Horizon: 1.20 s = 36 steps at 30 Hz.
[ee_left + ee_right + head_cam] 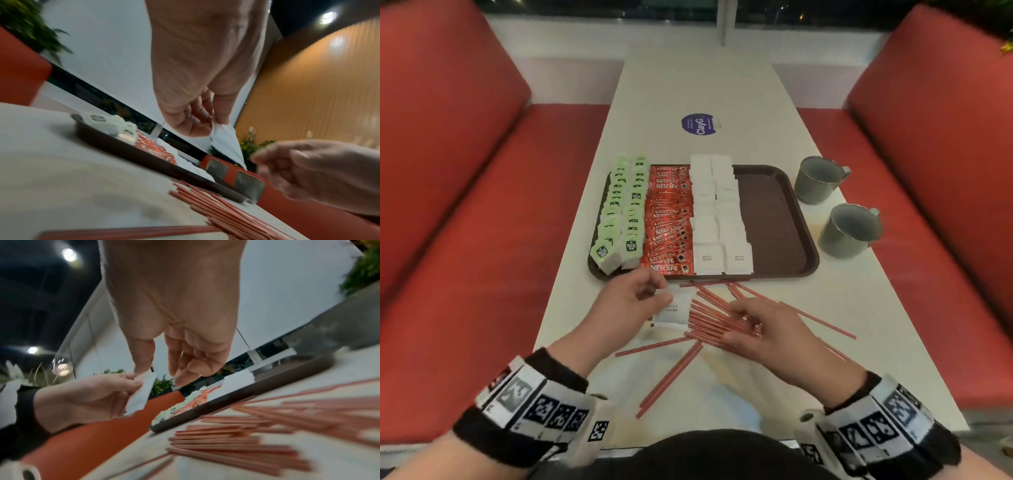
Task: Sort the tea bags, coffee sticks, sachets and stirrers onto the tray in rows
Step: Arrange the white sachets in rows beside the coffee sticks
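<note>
Sachet (674, 310) pinched in left hand (625, 301); right hand (767, 329) loose over stirrers (709, 322). Risk: stirrers scatter toward 6 o'clock off worktop (722, 89).

Two grey mugs (819, 179) (850, 230) standing upright on the pale bench (698, 85), one behind the other, handles turned to the right, near each other but not touching. A round blue sticker (697, 123) with white lettering stuck flat farther along the bench top, well apart from the mugs. Red padded seats (448, 192) (935, 164) flanking the bench on both sides. A dark window (599, 7) behind a white ledge at the far end. Green plants (22, 21) above a seat back, an orange ribbed wall (320, 91), round ceiling lights (69, 254).
</note>
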Tool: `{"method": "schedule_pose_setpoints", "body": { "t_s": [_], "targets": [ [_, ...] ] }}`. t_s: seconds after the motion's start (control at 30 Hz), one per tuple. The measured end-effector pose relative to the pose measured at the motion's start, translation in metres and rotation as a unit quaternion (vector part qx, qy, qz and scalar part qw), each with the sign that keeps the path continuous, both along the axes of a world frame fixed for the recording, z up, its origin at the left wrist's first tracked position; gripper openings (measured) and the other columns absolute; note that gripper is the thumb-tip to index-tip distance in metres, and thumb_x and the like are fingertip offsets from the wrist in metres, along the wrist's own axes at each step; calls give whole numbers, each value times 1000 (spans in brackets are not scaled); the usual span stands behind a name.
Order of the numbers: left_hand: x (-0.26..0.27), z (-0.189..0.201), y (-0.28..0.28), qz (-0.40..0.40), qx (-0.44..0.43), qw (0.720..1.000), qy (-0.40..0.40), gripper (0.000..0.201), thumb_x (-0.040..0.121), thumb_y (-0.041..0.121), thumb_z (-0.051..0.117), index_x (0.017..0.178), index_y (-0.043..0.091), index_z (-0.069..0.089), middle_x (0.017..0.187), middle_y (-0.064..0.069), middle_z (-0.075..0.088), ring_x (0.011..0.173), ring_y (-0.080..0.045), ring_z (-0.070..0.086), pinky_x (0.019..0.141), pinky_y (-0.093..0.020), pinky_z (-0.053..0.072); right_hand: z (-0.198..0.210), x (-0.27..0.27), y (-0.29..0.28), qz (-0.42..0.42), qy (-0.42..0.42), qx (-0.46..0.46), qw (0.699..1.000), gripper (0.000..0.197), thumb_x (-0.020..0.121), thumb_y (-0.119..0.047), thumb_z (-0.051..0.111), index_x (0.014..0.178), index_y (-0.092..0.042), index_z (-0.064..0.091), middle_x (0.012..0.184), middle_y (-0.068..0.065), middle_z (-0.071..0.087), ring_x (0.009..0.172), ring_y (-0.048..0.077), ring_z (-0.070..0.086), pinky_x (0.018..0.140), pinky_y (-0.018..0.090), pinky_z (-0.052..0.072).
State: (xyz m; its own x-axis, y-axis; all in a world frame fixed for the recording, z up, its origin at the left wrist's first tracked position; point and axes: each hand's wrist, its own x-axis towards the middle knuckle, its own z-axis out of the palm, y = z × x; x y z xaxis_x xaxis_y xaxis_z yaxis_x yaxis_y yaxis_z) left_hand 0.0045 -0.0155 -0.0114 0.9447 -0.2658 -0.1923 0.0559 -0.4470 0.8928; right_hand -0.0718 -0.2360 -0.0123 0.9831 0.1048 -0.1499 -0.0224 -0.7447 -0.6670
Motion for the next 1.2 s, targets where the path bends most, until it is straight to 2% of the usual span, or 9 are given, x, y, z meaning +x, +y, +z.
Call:
{"method": "schedule_pose_setpoints", "body": {
  "t_s": [0.07, 0.17, 0.33, 0.6, 0.67, 0.83, 0.97, 1.1, 1.2],
  "targets": [
    [2, 2, -12, -47, -14, 999, -16, 14, 84, 15, 69, 75, 25, 63, 79, -5, 66, 71, -18, 60, 69, -38, 51, 1, 15, 23, -24, 7, 40, 999, 16, 81, -34, 72, 88, -39, 58, 74, -18, 56, 69, -5, 52, 62, 11, 37],
    [13, 7, -19, -61, -50, 996, -33, 15, 83, 15, 69, 76, 27, 63, 75, 7, 64, 71, -9, 58, 71, -31, 48, -2, 33, 35, -86, -4, 76, 993, 31, 82, -20, 72, 60, -25, 50, 54, -9, 50, 52, -3, 47, 53, 12, 36],
    [32, 11, 15, 34, -72, 995, -52, 22, 85, 20, 69, 95, 37, 58, 97, 11, 67, 93, -7, 62, 84, -24, 49, 2, 79, 7, -196, 27, 83, 977, 16, 85, -17, 69, 71, -12, 63, 67, 5, 65, 57, 12, 52, 58, 25, 42],
    [21, -23, 66, 91, -29, 995, 7, 12, 85, 16, 68, 87, 27, 64, 86, -1, 66, 83, -21, 62, 79, -38, 50, -24, 135, 7, -130, 111, -76, 982, 29, 90, -19, 62, 62, -15, 54, 67, -3, 55, 61, 8, 49, 51, 20, 34],
    [17, -27, 65, 86, -11, 996, 12, 11, 85, 19, 69, 86, 29, 64, 86, -1, 66, 82, -20, 62, 77, -35, 50, -25, 139, 11, -110, 108, -117, 981, 26, 89, -20, 62, 64, -17, 55, 70, -4, 56, 67, 10, 53, 54, 21, 36],
    [4, -28, 46, -9, 82, 997, -1, 10, 84, 25, 69, 85, 32, 63, 84, 11, 62, 76, -1, 56, 64, -7, 39, -6, 132, -1, -129, 76, -135, 980, 12, 88, -30, 61, 85, -19, 61, 87, -4, 60, 84, 16, 58, 72, 29, 47],
    [-3, -20, 16, -132, 191, 971, -49, 21, 90, 35, 61, 111, 35, 62, 102, 27, 51, 98, 2, 45, 85, -14, 34, 11, 74, -37, -138, 26, -148, 979, 15, 94, -26, 51, 95, -19, 65, 95, -2, 65, 86, 17, 58, 77, 31, 48],
    [1, -18, -26, -229, 247, 934, -119, 39, 90, 42, 56, 127, 30, 53, 118, 18, 52, 116, -7, 40, 99, -22, 34, -9, 21, -57, -69, 51, -212, 973, 25, 93, -39, 52, 111, -26, 63, 115, -10, 58, 111, 14, 51, 95, 32, 42],
    [9, -29, -55, -245, 306, 910, -132, 41, 89, 49, 53, 122, 25, 54, 120, 8, 55, 117, -15, 44, 100, -32, 40, -20, 21, -57, 26, 71, -248, 966, 47, 92, -48, 49, 134, -27, 48, 141, -6, 45, 130, 18, 39, 106, 36, 34]
  ]
}}
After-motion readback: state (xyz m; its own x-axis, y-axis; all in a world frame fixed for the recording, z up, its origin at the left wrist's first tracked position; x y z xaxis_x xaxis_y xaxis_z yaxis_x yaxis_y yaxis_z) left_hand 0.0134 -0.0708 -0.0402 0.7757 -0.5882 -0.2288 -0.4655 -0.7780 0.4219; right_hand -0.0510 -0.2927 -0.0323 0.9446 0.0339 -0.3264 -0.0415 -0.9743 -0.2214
